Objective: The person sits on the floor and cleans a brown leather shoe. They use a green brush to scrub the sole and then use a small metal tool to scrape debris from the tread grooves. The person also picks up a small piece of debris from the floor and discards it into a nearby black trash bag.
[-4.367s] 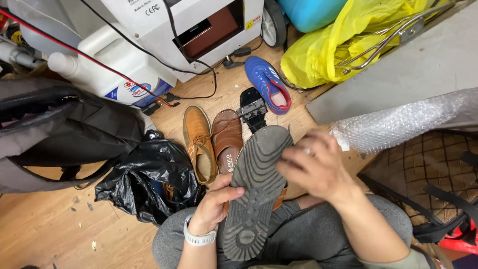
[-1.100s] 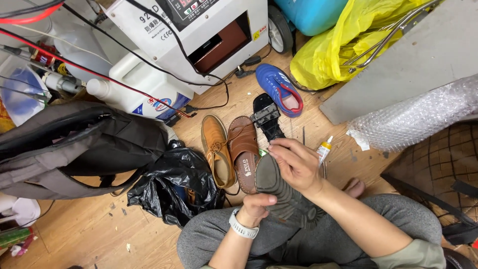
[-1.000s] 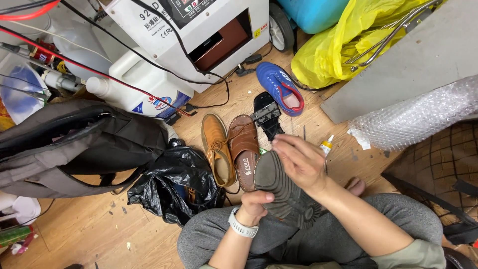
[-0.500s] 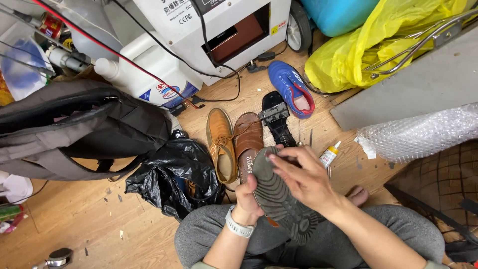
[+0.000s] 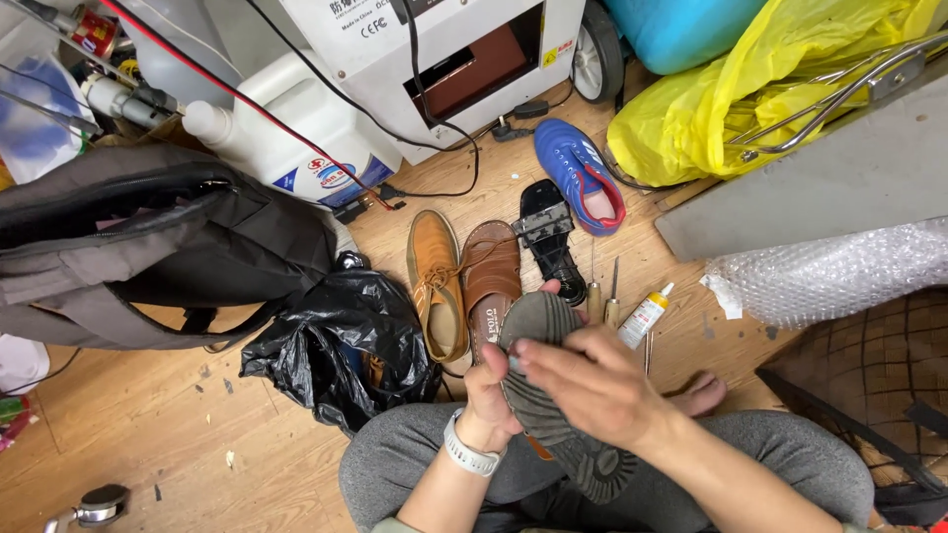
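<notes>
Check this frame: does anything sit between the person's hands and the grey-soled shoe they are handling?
Nothing visible does. The left hand grips the shoe from beneath, and the right hand lies directly across its grey sole, both in contact.

Person seated on floor, shoe (image 5: 553,395) held sole-up over the lap between left hand (image 5: 491,390), at its left edge, and right hand (image 5: 592,385), laid across the sole. On the floor just beyond the shoe, left to right: plastic bag (image 5: 336,345), lace-up shoe (image 5: 435,281), sandal (image 5: 491,276) touching it, strapped sandal (image 5: 551,237), two hand tools (image 5: 602,301), glue tube (image 5: 644,316); a sports shoe (image 5: 578,178) lies further back beside the strapped sandal. Backpack (image 5: 128,247) far left, jug (image 5: 286,138) and machine (image 5: 444,59) behind the shoes, bubble wrap (image 5: 839,271) at right with a board (image 5: 810,197) behind it.
</notes>
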